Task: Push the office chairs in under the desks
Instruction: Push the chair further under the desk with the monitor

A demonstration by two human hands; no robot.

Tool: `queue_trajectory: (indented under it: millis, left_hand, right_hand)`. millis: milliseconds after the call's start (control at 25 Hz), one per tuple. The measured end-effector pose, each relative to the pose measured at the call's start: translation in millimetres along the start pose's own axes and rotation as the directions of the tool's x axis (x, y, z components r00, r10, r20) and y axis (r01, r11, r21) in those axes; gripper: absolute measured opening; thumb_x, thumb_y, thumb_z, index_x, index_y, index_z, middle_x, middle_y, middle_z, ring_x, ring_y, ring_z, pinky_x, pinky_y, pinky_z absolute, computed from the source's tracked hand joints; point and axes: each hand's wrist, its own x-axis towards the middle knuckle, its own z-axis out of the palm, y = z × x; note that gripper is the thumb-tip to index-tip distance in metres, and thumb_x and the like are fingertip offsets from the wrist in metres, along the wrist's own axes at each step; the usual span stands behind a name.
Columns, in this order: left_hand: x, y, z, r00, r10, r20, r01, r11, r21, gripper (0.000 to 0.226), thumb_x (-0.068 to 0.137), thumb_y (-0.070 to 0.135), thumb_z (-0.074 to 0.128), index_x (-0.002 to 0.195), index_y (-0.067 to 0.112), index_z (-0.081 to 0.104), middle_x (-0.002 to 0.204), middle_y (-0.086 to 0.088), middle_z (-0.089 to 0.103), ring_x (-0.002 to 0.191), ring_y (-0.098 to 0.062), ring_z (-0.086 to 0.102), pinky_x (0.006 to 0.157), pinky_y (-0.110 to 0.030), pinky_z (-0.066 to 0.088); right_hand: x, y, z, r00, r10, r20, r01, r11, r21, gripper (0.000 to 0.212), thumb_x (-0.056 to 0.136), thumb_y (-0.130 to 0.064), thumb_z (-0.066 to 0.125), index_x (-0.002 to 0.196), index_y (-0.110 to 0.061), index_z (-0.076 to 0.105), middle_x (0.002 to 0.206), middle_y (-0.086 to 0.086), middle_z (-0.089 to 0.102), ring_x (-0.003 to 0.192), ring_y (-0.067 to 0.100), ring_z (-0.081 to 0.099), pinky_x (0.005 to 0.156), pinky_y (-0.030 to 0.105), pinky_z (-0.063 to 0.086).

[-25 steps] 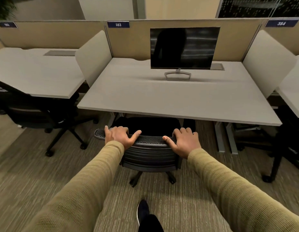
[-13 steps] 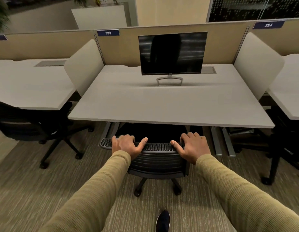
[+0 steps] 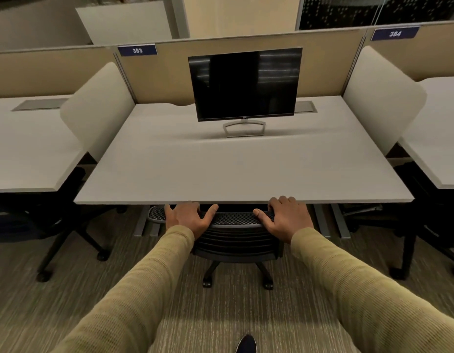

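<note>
Office chair (image 3: 236,240) tucked under the desk (image 3: 241,171), seat hidden.
Left hand (image 3: 189,217) and right hand (image 3: 288,219) grasp the mesh backrest top; fingertips vanish beneath the desk edge, only backrest and casters visible.

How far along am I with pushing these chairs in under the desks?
In hand: both hands, left hand and right hand, grip the black mesh-backed office chair, its backrest top at the front edge of the pale grey desk, so nearly in. Left: the black chair at the left desk sticks out; the black chair on the right too.
</note>
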Motion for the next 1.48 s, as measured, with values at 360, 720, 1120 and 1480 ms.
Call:
queue_trajectory:
  millis: [360, 720, 1120, 1480]
  left_hand:
    - [50.9, 17.5, 6.0, 0.997, 0.021, 0.080, -0.023, 0.999, 0.029, 0.086, 0.080, 0.086, 0.007, 0.088, 0.023, 0.065, 0.087, 0.003, 0.062, 0.091, -0.024, 0.060, 0.111, -0.058, 0.024]
    - [50.5, 26.6, 2.1, 0.996, 0.000, 0.084, -0.001, 1.000, 0.016, 0.091, 0.081, 0.084, 0.002, 0.103, 0.023, 0.067, 0.100, 0.003, 0.063, 0.100, -0.022, 0.059, 0.113, -0.057, 0.023]
    - [-18.6, 212.3, 16.2, 0.988, 0.152, 0.030, -0.150, 0.988, -0.042, 0.103, 0.076, 0.084, -0.011, 0.160, 0.026, 0.006, 0.168, -0.009, -0.008, 0.151, -0.030, -0.022, 0.112, -0.065, -0.021]
    - [-92.6, 464.9, 22.2, 0.955, 0.295, 0.011, -0.291, 0.947, -0.138, 0.103, 0.076, 0.082, -0.009, 0.160, 0.024, -0.001, 0.167, -0.009, -0.016, 0.150, -0.029, -0.026, 0.113, -0.063, -0.021]
  right_hand:
    - [55.0, 25.6, 8.2, 0.999, 0.025, 0.037, -0.023, 0.999, -0.038, 0.081, 0.082, -0.084, 0.006, 0.101, -0.024, 0.057, 0.097, 0.001, 0.059, 0.091, 0.023, 0.053, 0.082, 0.042, 0.043]
    - [53.0, 35.0, 5.6, 0.999, 0.043, 0.031, -0.044, 0.998, 0.036, 0.085, 0.078, -0.090, 0.008, 0.106, -0.028, 0.060, 0.105, -0.003, 0.059, 0.099, 0.019, 0.054, 0.089, 0.039, 0.042]
    - [-35.1, 147.9, -10.0, 0.991, 0.083, 0.109, -0.104, 0.972, 0.209, 0.098, 0.078, -0.088, 0.033, 0.156, -0.029, 0.021, 0.162, 0.006, 0.025, 0.148, 0.025, 0.023, 0.121, 0.047, 0.016]
    - [-151.3, 351.3, -60.4, 0.986, 0.146, 0.078, -0.154, 0.982, 0.108, 0.100, 0.080, -0.084, 0.036, 0.157, -0.022, 0.016, 0.162, 0.005, 0.024, 0.150, 0.024, 0.019, 0.122, 0.052, 0.012]
